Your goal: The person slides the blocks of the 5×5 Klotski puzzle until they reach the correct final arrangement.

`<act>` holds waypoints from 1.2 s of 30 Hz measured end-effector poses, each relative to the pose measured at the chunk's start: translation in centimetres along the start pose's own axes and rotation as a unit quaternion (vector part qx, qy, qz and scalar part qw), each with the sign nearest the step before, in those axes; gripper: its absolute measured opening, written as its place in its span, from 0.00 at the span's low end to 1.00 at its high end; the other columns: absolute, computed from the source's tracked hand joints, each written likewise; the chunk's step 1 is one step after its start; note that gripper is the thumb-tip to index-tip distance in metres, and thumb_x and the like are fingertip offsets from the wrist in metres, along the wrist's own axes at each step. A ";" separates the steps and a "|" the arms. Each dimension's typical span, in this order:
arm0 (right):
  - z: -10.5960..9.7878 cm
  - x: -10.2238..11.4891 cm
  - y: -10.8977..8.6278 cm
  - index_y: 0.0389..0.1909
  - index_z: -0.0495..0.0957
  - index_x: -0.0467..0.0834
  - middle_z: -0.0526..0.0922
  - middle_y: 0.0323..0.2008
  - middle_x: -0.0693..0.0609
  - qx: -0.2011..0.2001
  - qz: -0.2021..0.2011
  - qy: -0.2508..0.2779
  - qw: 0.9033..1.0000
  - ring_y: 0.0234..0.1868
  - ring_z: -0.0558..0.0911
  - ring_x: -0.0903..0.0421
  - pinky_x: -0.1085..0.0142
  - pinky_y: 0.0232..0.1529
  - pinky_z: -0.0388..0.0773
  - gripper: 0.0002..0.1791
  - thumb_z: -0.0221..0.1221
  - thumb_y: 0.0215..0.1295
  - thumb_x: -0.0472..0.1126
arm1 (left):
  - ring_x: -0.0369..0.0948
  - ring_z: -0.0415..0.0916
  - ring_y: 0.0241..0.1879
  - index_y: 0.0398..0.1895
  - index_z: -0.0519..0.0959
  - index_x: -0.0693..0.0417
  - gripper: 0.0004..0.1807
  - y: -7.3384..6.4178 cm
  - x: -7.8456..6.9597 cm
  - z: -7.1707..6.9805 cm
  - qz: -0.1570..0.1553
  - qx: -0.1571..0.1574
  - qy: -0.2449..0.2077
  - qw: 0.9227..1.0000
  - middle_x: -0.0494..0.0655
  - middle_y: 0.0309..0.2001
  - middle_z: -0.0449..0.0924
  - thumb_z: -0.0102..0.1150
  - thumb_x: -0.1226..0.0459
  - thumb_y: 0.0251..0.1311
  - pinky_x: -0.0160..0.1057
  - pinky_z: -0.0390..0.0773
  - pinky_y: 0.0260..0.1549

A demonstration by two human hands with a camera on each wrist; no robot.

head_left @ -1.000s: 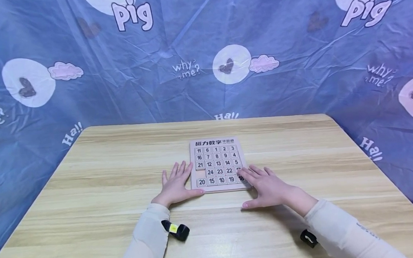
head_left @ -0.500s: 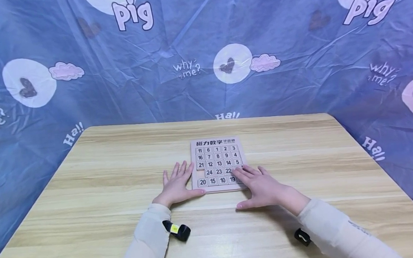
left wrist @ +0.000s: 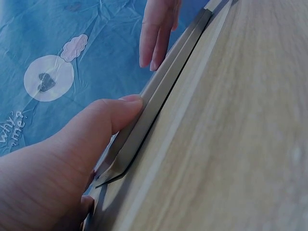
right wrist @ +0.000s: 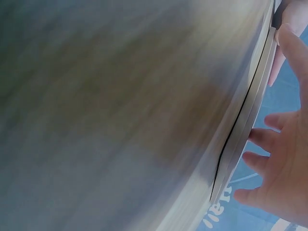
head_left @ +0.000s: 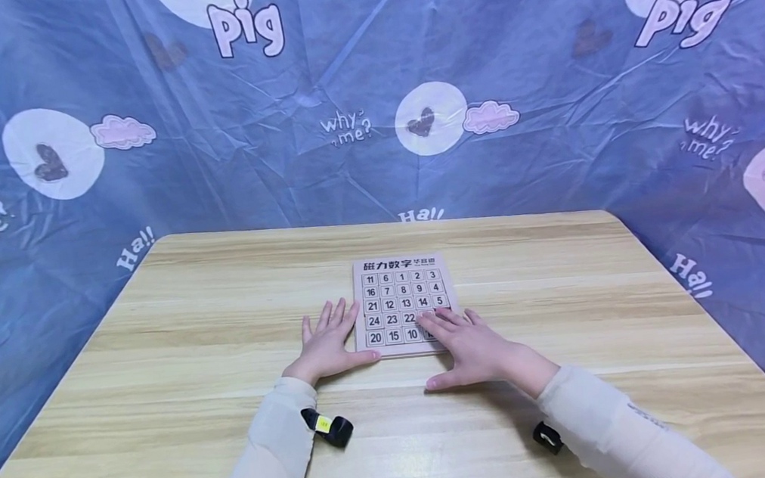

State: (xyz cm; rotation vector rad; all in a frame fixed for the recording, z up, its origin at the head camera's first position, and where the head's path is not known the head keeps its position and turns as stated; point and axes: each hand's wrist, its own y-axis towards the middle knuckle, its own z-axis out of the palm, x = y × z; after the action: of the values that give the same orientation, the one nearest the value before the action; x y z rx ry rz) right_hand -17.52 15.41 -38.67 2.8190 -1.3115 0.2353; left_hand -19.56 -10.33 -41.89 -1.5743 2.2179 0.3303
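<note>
A number sliding puzzle (head_left: pixel 392 350) lies flat on the table, its numbered tiles set in a square grid below a printed title. At its left side, my left hand (head_left: pixel 327 350) lies with fingers spread along the edge, and its thumb (left wrist: pixel 127 108) presses the front corner of the frame. My right hand (head_left: pixel 477 352) reaches over the lower right of the grid. Its fingertips touch the fourth row just right of tile 22 (head_left: pixel 409 318), covering the tiles at that end. Tile 24 (head_left: pixel 374 321) sits at the row's left end. The right wrist view shows the right fingers (right wrist: pixel 262 139) extended over the board.
The wooden table (head_left: pixel 178 325) has a blue patterned cloth (head_left: pixel 296 186) hanging behind it. Each sleeve carries a dark strap piece, the left one (head_left: pixel 334 429) with a yellow label and the right one (head_left: pixel 547 437) below the cuff.
My right hand has moved left across the board. Tiles 24, 23 and 22 have slid left, filling the gap at that row's left end. The left hand stays in place.
</note>
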 end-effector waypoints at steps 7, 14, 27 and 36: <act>-0.1 0.3 0.1 0.65 0.50 0.43 0.53 0.63 0.47 0.003 -0.005 0.004 1.000 0.62 0.51 0.45 0.40 0.54 0.44 0.55 0.51 0.39 0.73 | 0.48 0.29 0.63 0.66 0.46 0.46 0.55 0.0 0.1 0.0 -0.003 0.000 -0.004 1.000 0.50 0.66 0.38 0.50 0.31 0.36 0.56 0.22 0.53; -0.4 0.1 -0.7 0.64 0.50 0.41 0.53 0.63 0.45 -0.006 -0.016 0.008 1.000 0.62 0.50 0.44 0.39 0.53 0.44 0.55 0.53 0.40 0.72 | 0.48 0.29 0.63 0.66 0.46 0.47 0.54 -0.1 -0.1 0.1 -0.001 0.000 -0.007 1.000 0.50 0.66 0.38 0.51 0.32 0.37 0.57 0.23 0.53; -0.9 -0.3 -4.4 0.64 0.51 0.42 0.55 0.62 0.45 0.001 -0.011 0.032 0.999 0.62 0.51 0.43 0.38 0.52 0.44 0.55 0.54 0.39 0.71 | 0.48 0.29 0.63 0.66 0.45 0.47 0.54 0.0 -0.2 -0.2 -0.004 0.006 0.003 1.000 0.51 0.66 0.38 0.50 0.32 0.37 0.57 0.23 0.53; -0.7 -0.3 -4.9 0.64 0.53 0.42 0.56 0.62 0.45 -0.004 -0.019 0.027 0.999 0.61 0.53 0.42 0.37 0.51 0.45 0.54 0.54 0.39 0.71 | 0.48 0.28 0.63 0.66 0.45 0.47 0.54 -0.1 -0.2 -0.2 -0.006 0.008 0.008 1.000 0.50 0.66 0.37 0.50 0.32 0.37 0.57 0.23 0.53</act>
State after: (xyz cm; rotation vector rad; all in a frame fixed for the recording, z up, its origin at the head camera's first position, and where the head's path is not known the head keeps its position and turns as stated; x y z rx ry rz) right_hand -14.12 18.87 -37.84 2.8064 -1.2449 0.3027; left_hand -19.48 -10.26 -41.60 -1.5856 2.2165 0.2976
